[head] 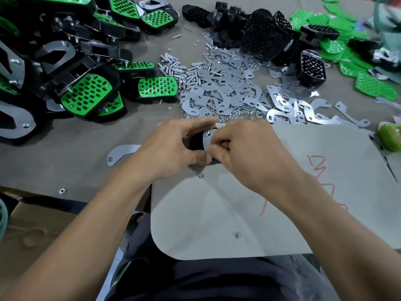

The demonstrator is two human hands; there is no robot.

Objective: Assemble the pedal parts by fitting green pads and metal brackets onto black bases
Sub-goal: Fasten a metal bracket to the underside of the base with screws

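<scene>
Grey worktable (65, 157) stretches left of the left hand (171, 148); a paler, red-scribbled sheet (217, 213) lies beneath the right hand (245, 148); a cardboard box (39, 220) sits nearer, lower left.

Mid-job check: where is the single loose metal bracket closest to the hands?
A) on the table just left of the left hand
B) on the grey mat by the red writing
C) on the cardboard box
A: the metal bracket lies flat on the table, one end behind the left hand.

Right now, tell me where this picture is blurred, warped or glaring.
Head view: motion blur smears the top right corner by the green pads; wide-angle distortion bends the grey board edge; soft light, mild glare on the metal brackets.
</scene>
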